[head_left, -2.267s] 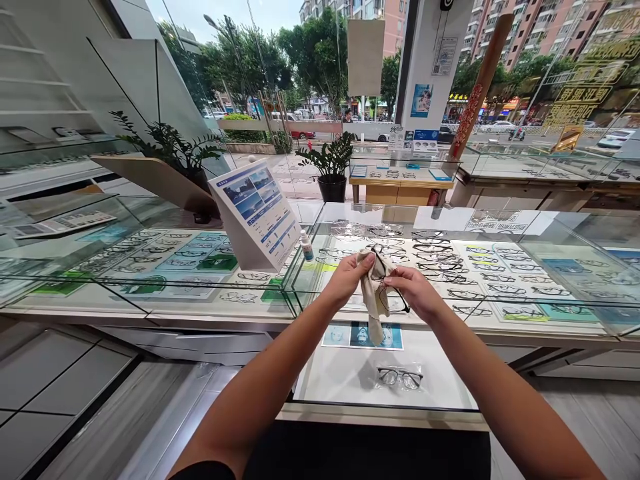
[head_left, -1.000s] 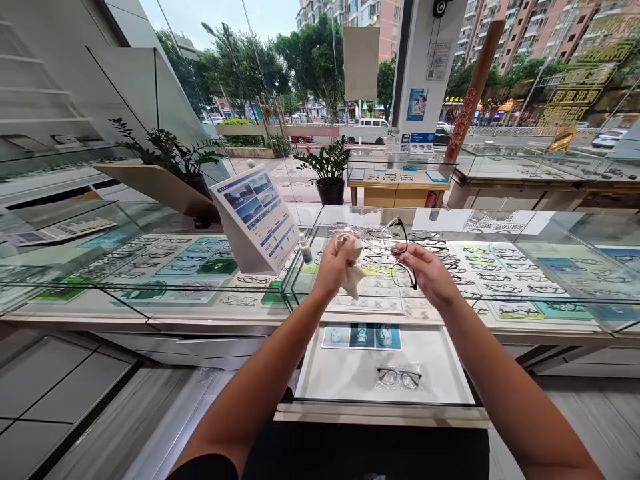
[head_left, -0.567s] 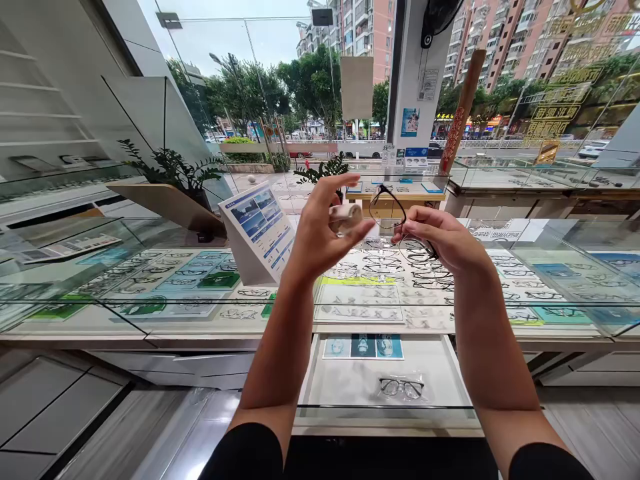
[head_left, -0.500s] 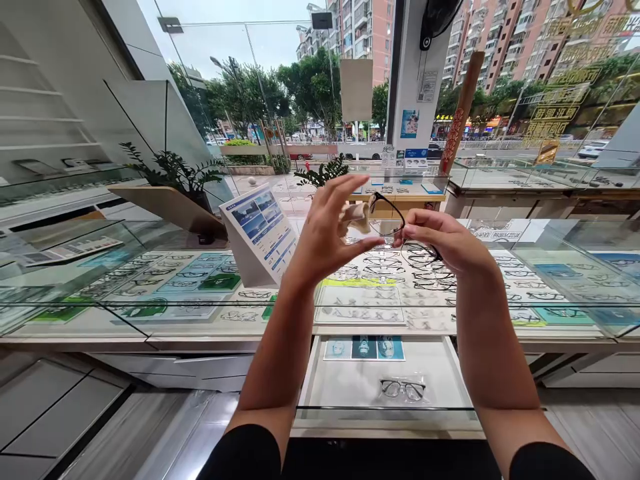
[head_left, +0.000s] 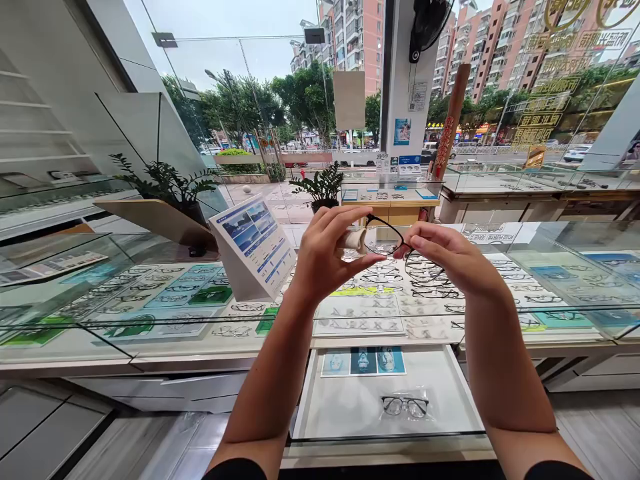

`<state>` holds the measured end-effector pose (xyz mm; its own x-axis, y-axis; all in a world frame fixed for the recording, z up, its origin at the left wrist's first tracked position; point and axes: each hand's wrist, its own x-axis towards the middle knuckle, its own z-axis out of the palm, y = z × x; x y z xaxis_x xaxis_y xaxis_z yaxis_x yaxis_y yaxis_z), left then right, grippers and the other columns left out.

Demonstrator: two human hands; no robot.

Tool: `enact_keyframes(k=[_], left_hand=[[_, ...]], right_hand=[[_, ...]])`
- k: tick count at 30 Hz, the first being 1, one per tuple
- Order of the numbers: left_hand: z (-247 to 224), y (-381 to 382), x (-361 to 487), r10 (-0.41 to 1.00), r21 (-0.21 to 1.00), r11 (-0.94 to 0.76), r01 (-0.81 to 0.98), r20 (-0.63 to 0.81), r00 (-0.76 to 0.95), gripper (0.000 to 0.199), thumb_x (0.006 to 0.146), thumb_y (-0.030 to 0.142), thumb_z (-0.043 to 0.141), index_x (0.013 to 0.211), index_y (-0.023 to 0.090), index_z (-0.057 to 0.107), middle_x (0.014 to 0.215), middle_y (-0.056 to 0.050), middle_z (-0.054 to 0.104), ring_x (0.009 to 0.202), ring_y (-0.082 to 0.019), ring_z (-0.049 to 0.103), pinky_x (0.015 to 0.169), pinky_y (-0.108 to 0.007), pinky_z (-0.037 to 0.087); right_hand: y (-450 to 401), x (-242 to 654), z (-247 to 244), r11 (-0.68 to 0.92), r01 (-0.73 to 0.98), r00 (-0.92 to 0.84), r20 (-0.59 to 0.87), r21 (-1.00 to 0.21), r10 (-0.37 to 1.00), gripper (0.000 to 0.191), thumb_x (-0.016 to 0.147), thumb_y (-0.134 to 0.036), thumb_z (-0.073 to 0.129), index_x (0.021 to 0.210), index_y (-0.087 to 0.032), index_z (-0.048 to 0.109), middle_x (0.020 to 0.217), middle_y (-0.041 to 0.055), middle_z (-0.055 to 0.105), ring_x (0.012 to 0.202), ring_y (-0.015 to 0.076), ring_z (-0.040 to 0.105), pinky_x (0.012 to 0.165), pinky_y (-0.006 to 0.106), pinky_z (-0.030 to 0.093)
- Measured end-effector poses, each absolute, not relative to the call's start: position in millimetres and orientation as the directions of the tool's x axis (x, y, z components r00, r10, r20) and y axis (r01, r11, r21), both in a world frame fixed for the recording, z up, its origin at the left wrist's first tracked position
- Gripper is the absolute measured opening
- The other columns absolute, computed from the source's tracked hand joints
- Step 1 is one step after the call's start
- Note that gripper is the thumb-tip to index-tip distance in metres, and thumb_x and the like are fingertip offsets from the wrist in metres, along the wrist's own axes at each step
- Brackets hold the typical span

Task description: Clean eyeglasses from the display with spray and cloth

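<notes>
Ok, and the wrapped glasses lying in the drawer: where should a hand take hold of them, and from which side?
The wrapped glasses are probably best pinched at the frame's two outer ends, through the clear wrapping, coming from above. They lie with both lenses showing, so this grip avoids the lenses; the drawer is pulled out with walls around them, so above looks freest.

One camera, worn on the person's head, looks forward and down across the left hand (head_left: 320,257) and right hand (head_left: 447,257), both near, over the counter (head_left: 200,347) towards the window (head_left: 240,50) beyond.
</notes>
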<state>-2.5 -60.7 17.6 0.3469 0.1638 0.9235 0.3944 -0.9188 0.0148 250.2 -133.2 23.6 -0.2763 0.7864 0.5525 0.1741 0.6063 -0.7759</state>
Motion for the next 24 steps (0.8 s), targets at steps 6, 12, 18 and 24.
enact_keyframes(k=[6, 12, 18, 24], left_hand=[[16.0, -62.4, -6.1, 0.17, 0.08, -0.861, 0.503, 0.976, 0.136, 0.078, 0.082, 0.08, 0.085, 0.134, 0.023, 0.073, 0.13, -0.013, 0.08, 0.113, -0.03, 0.073, 0.098, -0.044, 0.059], [16.1, -66.1, -11.3, 0.157, 0.128, -0.837, 0.532, 0.988, 0.009, 0.074, 0.082, 0.073, 0.089, 0.134, 0.024, 0.072, 0.126, -0.011, 0.078, 0.111, -0.028, 0.073, 0.097, -0.043, 0.059], [16.1, -67.3, -13.7, 0.18, 0.167, -0.86, 0.482, 0.983, -0.02, 0.068, 0.083, 0.065, 0.093, 0.134, 0.025, 0.072, 0.125, -0.01, 0.077, 0.113, -0.028, 0.073, 0.096, -0.042, 0.059], [16.3, -71.3, -11.0, 0.223, 0.215, -0.85, 0.481, 0.974, -0.043, 0.067, 0.081, 0.065, 0.094, 0.128, 0.023, 0.072, 0.121, -0.009, 0.077, 0.109, -0.026, 0.073, 0.093, -0.039, 0.06]], right_hand=[[-133.2, 247.1, 13.0, 0.759, 0.374, -0.062, 0.803, -0.533, 0.593, 0.052, 0.095, -0.06, 0.083, 0.134, -0.03, 0.066, 0.135, 0.0078, 0.073, 0.132, 0.0284, 0.07, 0.119, 0.049, 0.053], [-122.6, 235.8, 3.9, 0.77, 0.525, 0.048, 0.916, -0.363, 0.399, 0.072, 0.089, -0.055, 0.09, 0.149, -0.031, 0.059, 0.147, 0.011, 0.068, 0.138, 0.0333, 0.066, 0.122, 0.054, 0.052], [-119.6, 229.7, 0.0, 0.743, 0.559, 0.118, 0.922, -0.368, 0.368, 0.059, 0.093, -0.053, 0.086, 0.143, -0.03, 0.065, 0.135, 0.0096, 0.074, 0.126, 0.0322, 0.071, 0.12, 0.055, 0.053], [-119.3, 226.9, -1.3, 0.755, 0.53, 0.145, 0.919, -0.385, 0.367, 0.061, 0.094, -0.054, 0.085, 0.146, -0.031, 0.063, 0.132, 0.0101, 0.075, 0.124, 0.0312, 0.071, 0.118, 0.055, 0.053]])
